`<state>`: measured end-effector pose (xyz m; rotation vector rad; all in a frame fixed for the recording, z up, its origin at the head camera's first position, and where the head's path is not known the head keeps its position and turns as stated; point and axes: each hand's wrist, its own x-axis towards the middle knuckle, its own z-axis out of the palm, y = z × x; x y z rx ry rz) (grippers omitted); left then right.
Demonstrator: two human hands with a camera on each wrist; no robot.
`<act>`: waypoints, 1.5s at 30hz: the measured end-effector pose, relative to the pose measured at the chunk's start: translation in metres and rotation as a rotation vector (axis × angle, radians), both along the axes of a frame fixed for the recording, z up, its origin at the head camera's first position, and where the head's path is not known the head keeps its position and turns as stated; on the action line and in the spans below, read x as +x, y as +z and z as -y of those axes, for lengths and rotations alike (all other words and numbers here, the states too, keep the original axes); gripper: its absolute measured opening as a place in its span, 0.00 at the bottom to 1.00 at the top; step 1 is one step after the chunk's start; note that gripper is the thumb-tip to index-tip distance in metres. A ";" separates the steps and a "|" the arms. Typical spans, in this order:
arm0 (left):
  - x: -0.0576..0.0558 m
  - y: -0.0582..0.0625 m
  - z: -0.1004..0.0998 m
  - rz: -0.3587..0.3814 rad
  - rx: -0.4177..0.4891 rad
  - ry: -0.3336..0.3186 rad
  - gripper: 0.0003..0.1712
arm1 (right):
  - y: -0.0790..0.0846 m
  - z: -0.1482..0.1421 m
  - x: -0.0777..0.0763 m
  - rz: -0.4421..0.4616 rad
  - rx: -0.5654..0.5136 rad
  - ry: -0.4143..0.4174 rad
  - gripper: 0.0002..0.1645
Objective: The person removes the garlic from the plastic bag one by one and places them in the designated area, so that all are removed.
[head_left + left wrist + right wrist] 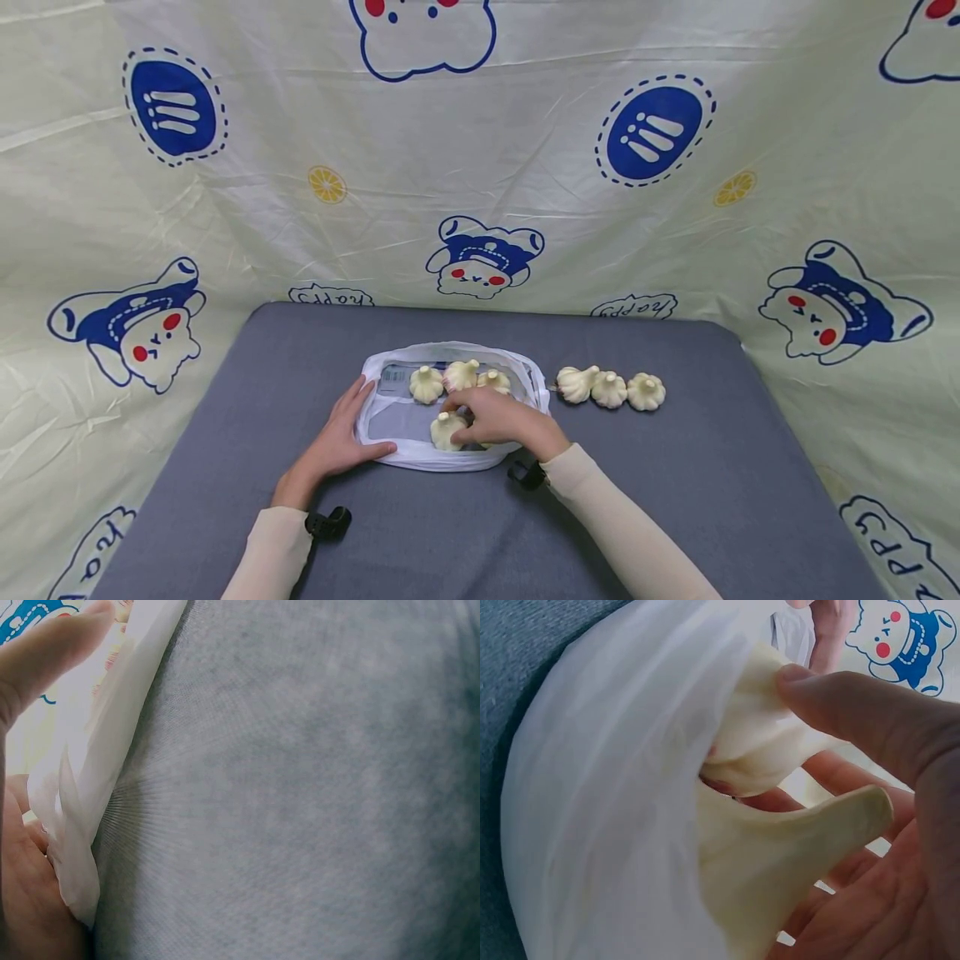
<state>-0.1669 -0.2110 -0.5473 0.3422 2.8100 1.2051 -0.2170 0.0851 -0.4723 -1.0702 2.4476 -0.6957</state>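
A white plastic bag [457, 460] lies with its mouth spread wide and its rim bunched in folds. Inside, a garlic bulb [444, 432] near the front rim is pinched between the thumb and fingers of my right hand [491, 414]. Three more garlic bulbs [426, 385] sit in a row toward the back of the bag. Another bulb [780, 855], stem up, shows beneath my right palm, mostly hidden in the head view. My left hand [341, 433] rests spread at the bag's left end, its straight thumb along the front rim and its fingers against the outer side.
Three garlic bulbs [609, 389] lie in a row just right of the bag. All this is on a grey cloth-covered table [420, 542]. A pale printed sheet [525, 167] hangs behind and around the table.
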 end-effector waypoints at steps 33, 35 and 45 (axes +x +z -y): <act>0.000 0.000 0.000 0.022 -0.009 -0.001 0.64 | 0.002 0.001 -0.001 0.022 -0.067 0.003 0.22; 0.000 0.000 0.000 0.023 -0.009 -0.003 0.64 | 0.003 0.001 0.000 0.029 -0.080 -0.006 0.22; 0.000 0.001 0.000 0.006 -0.010 -0.015 0.66 | 0.008 -0.002 0.003 0.028 -0.144 -0.025 0.21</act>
